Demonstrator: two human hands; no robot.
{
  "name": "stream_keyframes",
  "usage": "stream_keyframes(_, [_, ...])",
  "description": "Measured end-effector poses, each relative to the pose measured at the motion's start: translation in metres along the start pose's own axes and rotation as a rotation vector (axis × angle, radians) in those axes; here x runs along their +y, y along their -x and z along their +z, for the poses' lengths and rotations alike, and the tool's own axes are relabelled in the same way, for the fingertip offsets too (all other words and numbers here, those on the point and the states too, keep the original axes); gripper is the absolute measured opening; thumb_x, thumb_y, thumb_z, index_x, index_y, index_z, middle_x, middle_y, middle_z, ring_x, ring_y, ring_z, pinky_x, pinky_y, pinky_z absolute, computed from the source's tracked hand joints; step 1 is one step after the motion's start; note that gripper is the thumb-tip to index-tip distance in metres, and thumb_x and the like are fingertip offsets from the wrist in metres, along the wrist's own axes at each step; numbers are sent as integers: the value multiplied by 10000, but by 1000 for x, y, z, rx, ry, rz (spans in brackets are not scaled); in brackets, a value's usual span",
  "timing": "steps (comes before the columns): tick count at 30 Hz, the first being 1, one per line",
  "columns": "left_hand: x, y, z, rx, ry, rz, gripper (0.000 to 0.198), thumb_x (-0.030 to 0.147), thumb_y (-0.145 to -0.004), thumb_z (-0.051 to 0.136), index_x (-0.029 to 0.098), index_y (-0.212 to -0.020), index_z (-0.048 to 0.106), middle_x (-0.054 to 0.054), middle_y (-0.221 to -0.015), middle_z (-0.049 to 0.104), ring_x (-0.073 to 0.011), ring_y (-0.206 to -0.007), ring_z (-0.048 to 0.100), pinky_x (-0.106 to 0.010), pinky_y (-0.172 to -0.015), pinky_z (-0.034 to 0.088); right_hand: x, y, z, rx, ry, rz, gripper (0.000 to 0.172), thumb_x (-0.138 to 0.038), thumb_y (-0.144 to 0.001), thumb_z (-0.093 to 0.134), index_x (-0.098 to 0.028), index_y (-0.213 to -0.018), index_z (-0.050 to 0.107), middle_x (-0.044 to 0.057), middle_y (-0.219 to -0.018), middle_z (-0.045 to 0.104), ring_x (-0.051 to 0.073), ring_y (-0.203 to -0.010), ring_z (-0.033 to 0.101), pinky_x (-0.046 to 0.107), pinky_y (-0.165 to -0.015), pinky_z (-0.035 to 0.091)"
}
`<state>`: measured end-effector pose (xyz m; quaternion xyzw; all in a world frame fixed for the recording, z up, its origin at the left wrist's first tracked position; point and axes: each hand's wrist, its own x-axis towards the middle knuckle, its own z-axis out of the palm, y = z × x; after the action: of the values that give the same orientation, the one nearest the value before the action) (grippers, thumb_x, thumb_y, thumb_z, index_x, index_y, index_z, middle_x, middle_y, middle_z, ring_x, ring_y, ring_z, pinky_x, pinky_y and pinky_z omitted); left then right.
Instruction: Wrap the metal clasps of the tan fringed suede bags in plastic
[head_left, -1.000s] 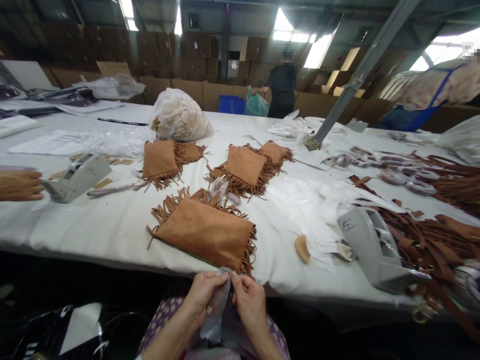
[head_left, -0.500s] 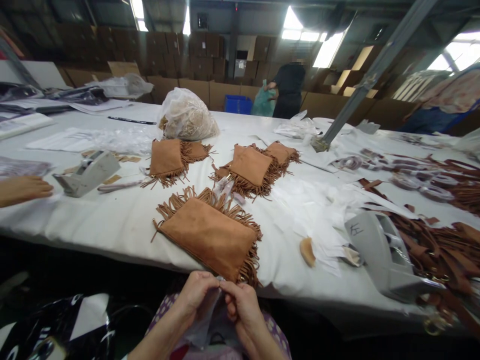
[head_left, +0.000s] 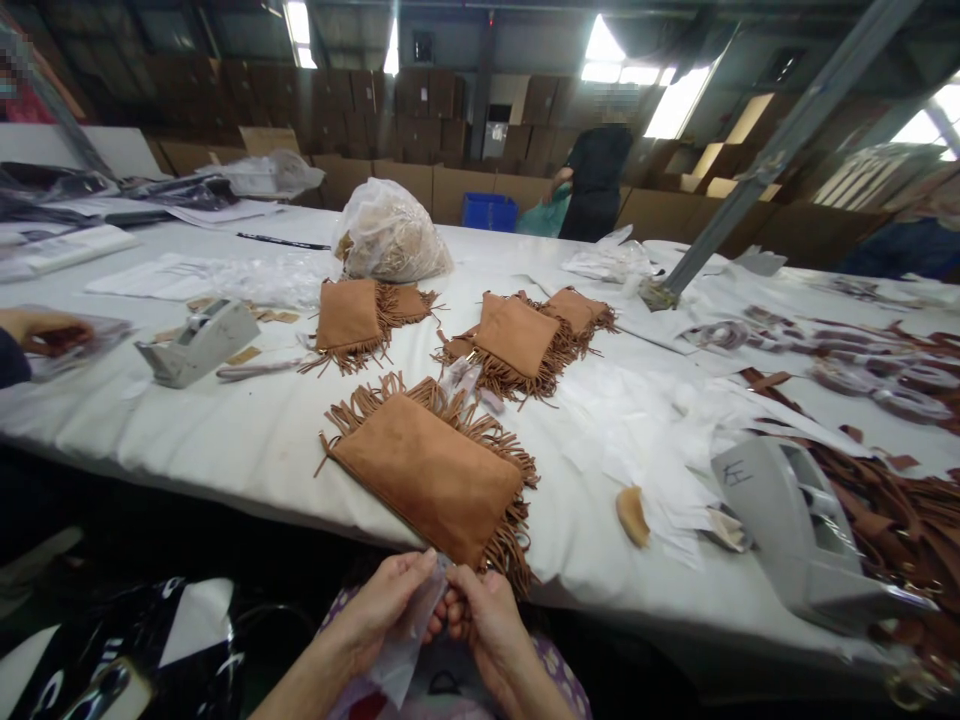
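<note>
Just in front of the table edge, my left hand (head_left: 390, 605) pinches a clear plastic bag (head_left: 405, 655) that hangs down over my lap. Close beside it, my right hand (head_left: 484, 615) has its thumb and fingers closed at the bag's top edge. Directly beyond both hands lies a brown suede pouch (head_left: 431, 470) with long fringe, near the table's front edge. Farther back are more fringed pouches: one pouch (head_left: 349, 315) on the left and another pouch (head_left: 517, 335) overlapping a further pouch (head_left: 577, 308) on the right.
A tape dispenser (head_left: 199, 340) stands at left, another dispenser (head_left: 795, 530) at right. A white sack (head_left: 390, 232) sits at the back. White tissue sheets (head_left: 637, 430) and brown straps (head_left: 877, 500) spread rightward. Another person's hand (head_left: 49, 330) rests at far left; a person (head_left: 596, 175) stands behind.
My hands have drawn slightly apart at the bag's edge, and more of the bag shows below my left hand. The view has shifted left. The other person's hand at left has curled.
</note>
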<state>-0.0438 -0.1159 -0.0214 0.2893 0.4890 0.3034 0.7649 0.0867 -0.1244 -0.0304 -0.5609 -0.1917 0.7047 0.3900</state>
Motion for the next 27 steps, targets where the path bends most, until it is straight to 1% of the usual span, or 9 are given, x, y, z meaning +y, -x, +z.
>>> stream_keyframes(2, [-4,1,0,22,99,44,416,526,-631,748,137,-716,627,-20,-555,630,-81,-402,488,-187,-411,343,2,-2,1,15,-6,-6,266,-346,-630,646,-142,-494,543,-6,-400,540,50,-326,412,162,-344,296])
stream_keyframes(4, [-10,0,3,116,161,119,370,448,-563,812,141,-654,626,10,-490,594,-59,-358,417,-183,-392,307,4,-4,2,36,-5,-6,248,-338,-619,652,-143,-506,548,-13,-402,534,48,-321,397,167,-340,291])
stream_keyframes(6, [-15,-1,7,205,127,196,328,419,-553,816,146,-633,654,-6,-499,618,-86,-382,455,-200,-411,337,5,-5,2,53,-4,-4,236,-328,-610,652,-150,-503,538,-32,-377,498,47,-309,373,169,-329,269])
stream_keyframes(10, [-23,7,12,350,-289,455,201,354,-739,680,200,-837,763,-69,-762,723,-210,-686,638,-253,-630,466,2,-2,2,36,-73,-11,250,-312,-592,681,-162,-499,504,-64,-376,447,36,-321,349,161,-335,252])
stream_keyframes(14, [-31,19,1,243,-733,673,342,243,-877,482,276,-1164,664,-82,-817,692,-196,-747,639,-239,-689,460,-4,6,1,-43,-169,34,264,-319,-583,718,-147,-529,525,-43,-430,499,41,-372,409,152,-375,319])
stream_keyframes(17, [-31,20,-5,191,-907,696,415,202,-899,419,289,-1279,562,-95,-828,662,-192,-744,628,-241,-686,458,-6,9,0,-84,-236,49,295,-390,-601,719,-127,-608,585,-10,-494,557,64,-425,486,164,-422,397])
stream_keyframes(20, [-26,18,-4,206,-992,677,400,207,-897,418,300,-1238,604,-104,-816,654,-204,-707,614,-257,-656,454,-7,10,1,-89,-173,8,368,-446,-606,760,-116,-632,598,-6,-497,560,63,-427,495,154,-411,401])
stream_keyframes(24, [-30,23,-8,202,-837,649,355,259,-908,437,295,-1200,634,-100,-938,695,-226,-844,640,-257,-753,469,-7,12,2,-108,-93,-32,413,-441,-572,818,-90,-689,634,6,-517,588,60,-430,512,152,-418,436])
stream_keyframes(27, [-48,35,-34,228,-738,535,326,311,-893,490,299,-1183,636,-65,-1116,691,-243,-1016,625,-258,-879,450,-7,9,-1,-114,-98,-39,441,-451,-539,837,-88,-692,638,20,-522,611,73,-443,538,164,-437,474])
